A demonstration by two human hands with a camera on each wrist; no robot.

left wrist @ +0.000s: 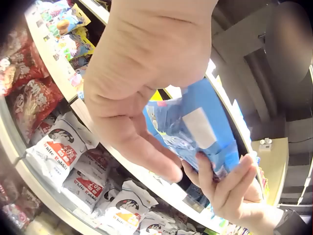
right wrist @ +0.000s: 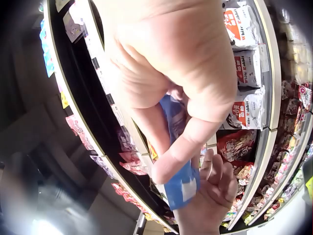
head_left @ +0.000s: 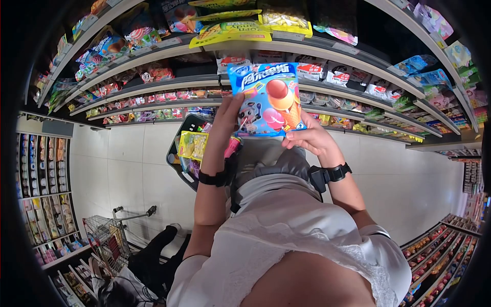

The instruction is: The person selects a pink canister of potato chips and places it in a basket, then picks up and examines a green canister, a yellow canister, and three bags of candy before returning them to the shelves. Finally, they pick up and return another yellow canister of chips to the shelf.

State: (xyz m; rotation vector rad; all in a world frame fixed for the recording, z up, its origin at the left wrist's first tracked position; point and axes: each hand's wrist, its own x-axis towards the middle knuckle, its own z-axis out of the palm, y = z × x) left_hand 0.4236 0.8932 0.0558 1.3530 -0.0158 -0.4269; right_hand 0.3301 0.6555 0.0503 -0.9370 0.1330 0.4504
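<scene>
A blue candy bag (head_left: pixel 258 110) printed with an ice-cream cone is held upright in front of the shelves, its picture side facing the head camera. My left hand (head_left: pixel 225 120) grips its left edge, and my right hand (head_left: pixel 310 139) pinches the lower right corner with the thumb on the front. In the left wrist view, the bag's back (left wrist: pixel 210 122) carries a pale label, and the right hand's fingers (left wrist: pixel 208 178) lie against its lower part. The right wrist view has the bag (right wrist: pixel 183 188) beneath my right hand (right wrist: pixel 171 63), with the left hand (right wrist: pixel 210 193) beyond.
Tiered shelves hold yellow corn candy bags (head_left: pixel 232 31) and white White Rabbit bags (left wrist: pixel 61 149). A dark basket (head_left: pixel 181 176) filled with bagged sweets is beside my left forearm. Behind on the left are a shopping cart (head_left: pixel 105 240) and a person in dark clothes (head_left: pixel 153 258).
</scene>
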